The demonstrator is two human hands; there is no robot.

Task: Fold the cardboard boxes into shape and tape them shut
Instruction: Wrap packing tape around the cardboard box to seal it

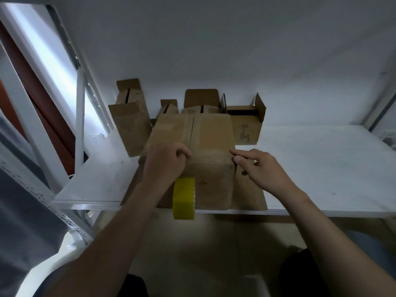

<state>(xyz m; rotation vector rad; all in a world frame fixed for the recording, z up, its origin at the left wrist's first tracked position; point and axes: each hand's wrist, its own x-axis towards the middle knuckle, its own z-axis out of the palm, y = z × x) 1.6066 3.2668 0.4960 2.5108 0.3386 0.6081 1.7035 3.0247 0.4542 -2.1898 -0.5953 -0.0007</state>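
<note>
The box (212, 133) sits at the front middle of the white shelf (321, 163), on a flat cardboard sheet (250, 189). Its top flaps are folded down and meet in a seam that runs away from the person.

The left hand (165, 161) rests on the near end of that seam. Its fingers (182, 153) are curled tight against the cardboard, and whether they pinch anything cannot be told. The yellow tape (184, 198) hangs on edge just under this hand, against the box's front face and reaching below the shelf edge. What holds it is hidden.

The right hand (263, 168) is at the box's near right top corner, its fingers loose and gripping nothing. The forefinger lies straight along the top edge and the thumb touches the corner.

Behind, against the wall, stand four more boxes (244, 125) with flaps up, one of them tall at the left. A white rack post (80, 116) rises at the shelf's left end.
</note>
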